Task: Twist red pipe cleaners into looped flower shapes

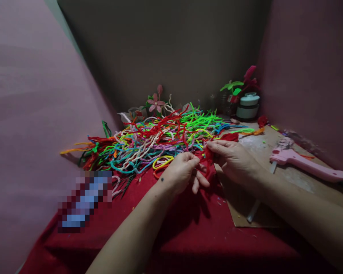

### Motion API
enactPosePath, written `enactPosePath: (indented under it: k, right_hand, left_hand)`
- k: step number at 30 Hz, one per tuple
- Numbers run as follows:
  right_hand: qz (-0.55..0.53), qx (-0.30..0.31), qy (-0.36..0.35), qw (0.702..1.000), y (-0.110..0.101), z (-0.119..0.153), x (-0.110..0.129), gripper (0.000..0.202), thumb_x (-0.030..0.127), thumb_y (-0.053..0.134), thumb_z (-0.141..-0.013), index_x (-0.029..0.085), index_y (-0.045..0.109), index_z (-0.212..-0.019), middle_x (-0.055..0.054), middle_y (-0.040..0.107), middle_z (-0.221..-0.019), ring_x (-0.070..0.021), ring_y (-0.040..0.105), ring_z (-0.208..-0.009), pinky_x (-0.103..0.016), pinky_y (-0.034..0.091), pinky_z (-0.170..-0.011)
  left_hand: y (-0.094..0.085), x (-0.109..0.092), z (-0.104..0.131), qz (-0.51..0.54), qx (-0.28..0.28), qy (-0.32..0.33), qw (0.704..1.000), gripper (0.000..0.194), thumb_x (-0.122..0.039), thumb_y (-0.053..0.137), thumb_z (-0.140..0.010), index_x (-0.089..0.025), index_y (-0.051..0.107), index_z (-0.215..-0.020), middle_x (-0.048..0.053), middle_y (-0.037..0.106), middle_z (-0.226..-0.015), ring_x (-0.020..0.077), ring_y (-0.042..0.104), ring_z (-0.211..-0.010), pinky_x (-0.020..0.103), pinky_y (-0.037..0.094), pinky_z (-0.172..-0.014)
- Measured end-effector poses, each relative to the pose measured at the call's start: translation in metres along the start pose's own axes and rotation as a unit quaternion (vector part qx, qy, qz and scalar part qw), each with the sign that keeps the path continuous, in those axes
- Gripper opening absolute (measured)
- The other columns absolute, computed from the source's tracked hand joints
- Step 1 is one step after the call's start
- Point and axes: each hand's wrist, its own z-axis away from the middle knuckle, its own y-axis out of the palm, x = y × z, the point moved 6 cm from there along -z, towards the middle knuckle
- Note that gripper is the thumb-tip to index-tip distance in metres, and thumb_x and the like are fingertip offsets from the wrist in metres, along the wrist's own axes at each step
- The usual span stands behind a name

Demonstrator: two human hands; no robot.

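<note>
Close together in the middle of the head view, both my hands are on a piece of red pipe cleaner (208, 156). My left hand (184, 171) pinches its near end with thumb and forefinger, the other fingers loosely stretched out. My right hand (231, 158) has thumb and fingertips closed on the upper part. The exact shape of the red piece is partly hidden by my fingers. Just beyond them lies a big heap of multicoloured pipe cleaners (157, 139), with a yellow loop (162, 161) near my left wrist.
A pink glue gun (305, 163) lies on a cardboard sheet (240, 207) at the right. A clear glue stick (254, 211) is under my right forearm. A lidded jar (248, 106), green leaves (233, 86) and a pink flower (156, 102) stand behind. Red cloth (188, 232) covers the table.
</note>
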Motion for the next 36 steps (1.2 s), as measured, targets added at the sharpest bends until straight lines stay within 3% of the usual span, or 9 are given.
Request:
enactPosePath:
  k: [6,8,11,13,17,23,29,32,36]
  right_hand:
    - [0.033,-0.008,-0.006,0.999,-0.005,-0.002,0.0,0.017,0.03,0.069,-0.067,0.014,0.064,-0.063,-0.001,0.058,-0.058,-0.009,0.05,-0.051,-0.022,0.04,-0.05]
    - [0.051,-0.008,-0.008,0.999,-0.004,-0.001,0.001,0.019,0.031,0.068,-0.067,0.014,0.064,-0.061,-0.001,0.058,-0.057,-0.009,0.05,-0.05,-0.022,0.039,-0.049]
    - [0.073,-0.001,-0.005,0.997,-0.001,0.002,0.001,0.021,0.033,0.067,-0.067,0.014,0.063,-0.061,-0.001,0.058,-0.056,-0.0087,0.049,-0.048,-0.022,0.037,-0.047]
    - [0.077,-0.007,0.006,0.997,0.0,0.004,0.0,0.02,0.034,0.068,-0.066,0.014,0.064,-0.063,-0.001,0.058,-0.055,-0.0083,0.047,-0.046,-0.021,0.035,-0.045]
    - [0.06,0.008,0.024,0.998,0.002,0.003,-0.004,0.021,0.034,0.07,-0.064,0.015,0.066,-0.072,-0.002,0.061,-0.061,-0.0098,0.051,-0.05,-0.023,0.039,-0.048]
    - [0.103,-0.021,0.022,0.994,0.001,0.007,-0.005,0.02,0.031,0.068,-0.065,0.015,0.057,-0.059,0.0,0.056,-0.053,-0.0094,0.05,-0.046,-0.022,0.037,-0.046]
    - [0.106,0.005,-0.003,0.994,0.006,0.008,-0.005,0.015,0.023,0.063,-0.066,0.015,0.056,-0.055,0.0,0.055,-0.05,-0.0093,0.049,-0.046,-0.022,0.036,-0.046]
    - [0.063,0.017,0.02,0.998,0.008,0.008,-0.009,0.015,0.026,0.063,-0.066,0.015,0.058,-0.058,-0.001,0.057,-0.052,-0.0112,0.052,-0.047,-0.025,0.04,-0.049]
    - [0.054,-0.02,0.052,0.997,0.003,0.009,-0.015,0.011,0.022,0.063,-0.062,0.014,0.059,-0.056,-0.002,0.057,-0.052,-0.0102,0.051,-0.046,-0.022,0.039,-0.045]
  left_hand:
    - [-0.007,-0.008,0.005,-0.139,-0.025,0.008,0.99,0.014,-0.029,0.041,-0.081,-0.017,0.042,-0.073,0.0,0.056,-0.04,0.0078,0.038,-0.023,0.016,0.026,-0.029]
    - [-0.013,-0.017,0.006,-0.193,-0.072,0.041,0.978,0.014,-0.027,0.044,-0.079,-0.016,0.046,-0.071,-0.002,0.052,-0.04,0.0063,0.039,-0.027,0.015,0.026,-0.032]
    - [-0.019,-0.034,0.01,-0.244,-0.163,0.145,0.945,0.014,-0.028,0.052,-0.075,-0.014,0.056,-0.075,-0.002,0.056,-0.053,0.0048,0.043,-0.037,0.016,0.03,-0.039]
    - [-0.017,-0.036,0.01,-0.244,-0.16,0.167,0.942,0.017,-0.029,0.057,-0.071,-0.014,0.06,-0.078,-0.001,0.057,-0.059,0.0051,0.044,-0.041,0.017,0.032,-0.041]
    - [-0.009,-0.029,0.008,-0.219,-0.128,0.149,0.956,0.013,-0.025,0.059,-0.07,-0.014,0.058,-0.063,-0.003,0.052,-0.047,0.0056,0.043,-0.038,0.017,0.032,-0.041]
    - [-0.01,-0.023,0.008,-0.146,-0.166,0.14,0.965,0.012,-0.025,0.055,-0.073,-0.015,0.055,-0.067,-0.002,0.055,-0.045,0.0069,0.041,-0.03,0.018,0.03,-0.033]
    - [-0.01,-0.019,0.007,-0.15,-0.198,0.208,0.946,0.011,-0.027,0.055,-0.075,-0.018,0.053,-0.069,-0.002,0.057,-0.049,0.0092,0.047,-0.034,0.019,0.034,-0.036]
    - [-0.01,-0.022,0.009,-0.185,-0.222,0.263,0.92,0.01,-0.026,0.055,-0.076,-0.019,0.053,-0.069,-0.002,0.057,-0.053,0.0107,0.051,-0.043,0.02,0.038,-0.044]
    - [-0.011,-0.027,0.017,-0.27,-0.266,0.328,0.865,0.008,-0.024,0.056,-0.075,-0.02,0.058,-0.069,0.001,0.057,-0.062,0.0127,0.053,-0.059,0.022,0.04,-0.059]
